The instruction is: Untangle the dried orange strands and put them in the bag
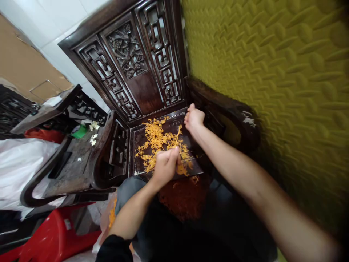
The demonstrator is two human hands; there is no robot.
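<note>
My left hand (165, 164) pinches a thin yellow-orange branching sprig (179, 134) between thumb and fingers, and the sprig stands up from the grip. Below and beyond it, a loose heap of similar yellow-orange flower-like pieces (155, 140) spreads over the dark wooden chair seat (137, 136). My right hand (195, 117) is closed near the seat's far right corner, fingers curled away from me. Whatever it holds, if anything, is hidden.
A carved chair back (145, 91) rises behind the seat, with a curved armrest (237, 112) against the yellow-green textured wall (267, 54). To the left stand a wooden side table (79, 160) with white flower pieces (93, 139), a white bag (24, 163) and a red plastic stool (51, 233).
</note>
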